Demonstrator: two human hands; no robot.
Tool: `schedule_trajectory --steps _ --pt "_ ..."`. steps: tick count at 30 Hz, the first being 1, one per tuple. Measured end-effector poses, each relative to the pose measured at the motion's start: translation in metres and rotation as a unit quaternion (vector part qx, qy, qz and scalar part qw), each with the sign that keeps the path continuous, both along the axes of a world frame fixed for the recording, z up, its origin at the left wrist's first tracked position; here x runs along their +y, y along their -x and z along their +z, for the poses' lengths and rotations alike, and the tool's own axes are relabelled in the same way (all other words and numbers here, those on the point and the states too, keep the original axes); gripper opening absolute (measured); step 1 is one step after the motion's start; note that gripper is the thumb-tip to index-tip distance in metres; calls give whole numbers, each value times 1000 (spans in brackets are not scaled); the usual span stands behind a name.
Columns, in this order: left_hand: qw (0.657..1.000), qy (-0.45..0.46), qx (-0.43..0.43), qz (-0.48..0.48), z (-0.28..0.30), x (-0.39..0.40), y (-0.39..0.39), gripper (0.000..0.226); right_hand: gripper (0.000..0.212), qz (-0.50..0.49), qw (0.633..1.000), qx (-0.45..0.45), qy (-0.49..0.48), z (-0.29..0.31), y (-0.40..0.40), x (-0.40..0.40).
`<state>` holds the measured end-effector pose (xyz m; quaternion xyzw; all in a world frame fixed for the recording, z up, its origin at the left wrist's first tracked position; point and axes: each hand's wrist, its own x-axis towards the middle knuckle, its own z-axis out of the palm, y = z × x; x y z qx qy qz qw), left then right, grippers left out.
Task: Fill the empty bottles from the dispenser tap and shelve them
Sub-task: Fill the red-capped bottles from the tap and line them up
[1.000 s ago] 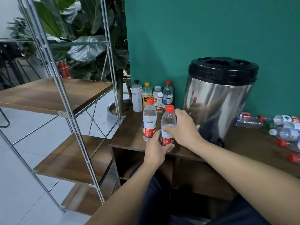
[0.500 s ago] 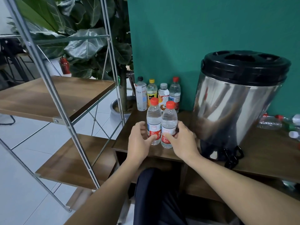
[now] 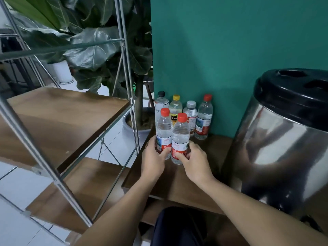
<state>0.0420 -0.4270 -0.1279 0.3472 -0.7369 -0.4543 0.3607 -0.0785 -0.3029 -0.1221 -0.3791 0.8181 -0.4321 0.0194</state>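
Head view: I am seeing two red-capped water bottles standing upright, touching side by side, near the left front edge of the wooden surface. The left hand is wrapping its fingers around the lower label of the left bottle. The right hand is gripping the right bottle the same way, with fingers curling across its red label. Both bottles are looking full of clear water, bases on the wood.

Behind them, against the green wall, four more bottles are standing in a row with black, yellow, grey and red caps. The steel dispenser with its black lid is sitting to the right, well apart from the hands. The metal shelf rack with wooden boards is standing to the left, just beside the surface, and a leafy plant is rising behind it.
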Motion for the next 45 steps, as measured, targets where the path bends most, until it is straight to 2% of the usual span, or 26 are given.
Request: schedule_trajectory --steps 6,18,24,28,30,34,37,40,45 --pt "998 4 3 58 2 -32 30 48 46 -2 999 19 -25 9 27 -52" --pt "998 21 10 60 0 -81 65 55 49 -30 997 42 -61 12 56 -110" --pt "998 7 -27 53 4 -80 60 50 46 -43 997 4 -70 14 49 -108" --pt "996 7 -73 60 11 -64 49 56 48 -44 997 -33 -60 21 34 -83" --pt "995 14 -71 63 15 -50 39 51 44 -42 997 -47 -45 26 23 -66" --pt "998 17 -35 45 32 -13 15 41 9 -18 998 -47 -27 41 1 -22" --pt "999 34 -27 19 55 24 -3 5 21 2 999 -34 -9 60 -14 18" --pt "997 55 14 -58 84 76 -20 22 29 30 999 -32 25 90 -33 68" --pt "981 42 110 -156 129 167 -35 16 31 40 997 6 71 141 -60 172"
